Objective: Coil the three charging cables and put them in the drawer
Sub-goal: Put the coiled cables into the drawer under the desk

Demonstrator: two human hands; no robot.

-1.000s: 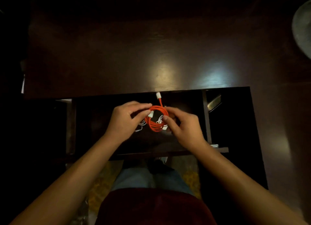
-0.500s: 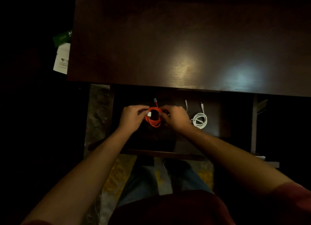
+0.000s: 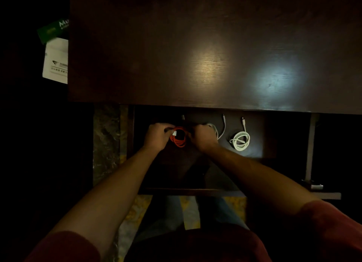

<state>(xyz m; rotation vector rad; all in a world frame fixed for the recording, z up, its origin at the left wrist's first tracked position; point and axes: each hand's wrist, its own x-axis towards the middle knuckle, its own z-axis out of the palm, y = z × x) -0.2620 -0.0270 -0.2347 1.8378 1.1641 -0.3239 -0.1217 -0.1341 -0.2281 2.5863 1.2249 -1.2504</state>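
Observation:
An orange coiled cable (image 3: pixel 178 140) with white plugs sits low inside the open dark drawer (image 3: pixel 262 144). My left hand (image 3: pixel 157 136) grips its left side and my right hand (image 3: pixel 203 138) grips its right side, fingers curled over the coil. A white coiled cable (image 3: pixel 240 140) lies on the drawer floor to the right, one plug end pointing away from me. Another white cable (image 3: pixel 221 131) shows partly behind my right hand; most of it is hidden.
The dark wooden tabletop (image 3: pixel 195 46) overhangs the back of the drawer. A metal drawer rail (image 3: pixel 309 150) runs along the right. A white paper and green card (image 3: pixel 55 53) lie left of the table. My knees are below the drawer front.
Both hands have lowered the orange coil deeper into the drawer. The view has shifted, bringing the white cables into sight at the right.

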